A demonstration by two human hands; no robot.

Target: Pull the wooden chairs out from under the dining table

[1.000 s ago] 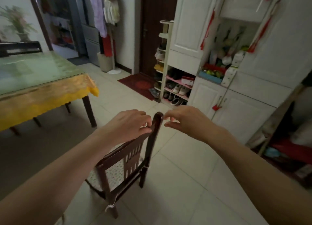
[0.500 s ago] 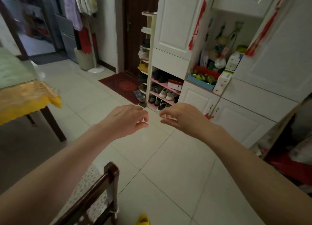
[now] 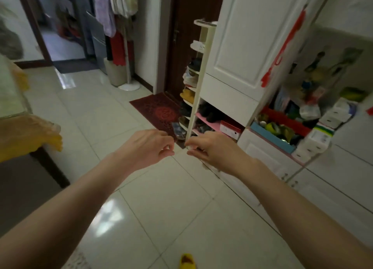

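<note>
Nearest me, at the bottom edge, I see a yellow slipper [image 3: 188, 261] on the pale floor tiles [image 3: 167, 208], and at the lower left a speckled patch [image 3: 77, 261] that may be a chair's seat cushion; I cannot tell for sure, and no wooden chair frame shows anywhere. Both my forearms reach forward over bare floor. My left hand [image 3: 147, 147] is loosely curled, thumb and fingertips nearly pinched, holding nothing. My right hand [image 3: 210, 147] mirrors it just beside, fingers curled inward and also empty; the two hands are close but apart. At the left edge I see the dining table [image 3: 12, 99] corner with its glass top, a yellow tablecloth [image 3: 30, 135] hanging over it and a dark table leg [image 3: 53, 168] below. Beyond my hands lies a red doormat [image 3: 157, 111] before a dark door [image 3: 193, 26], beside a narrow shoe rack [image 3: 193, 87]. To the right stand white cabinets [image 3: 242, 47] with a cluttered open shelf [image 3: 298, 117]. Farthest off, clothes hang on a stand [image 3: 113, 10]
</note>
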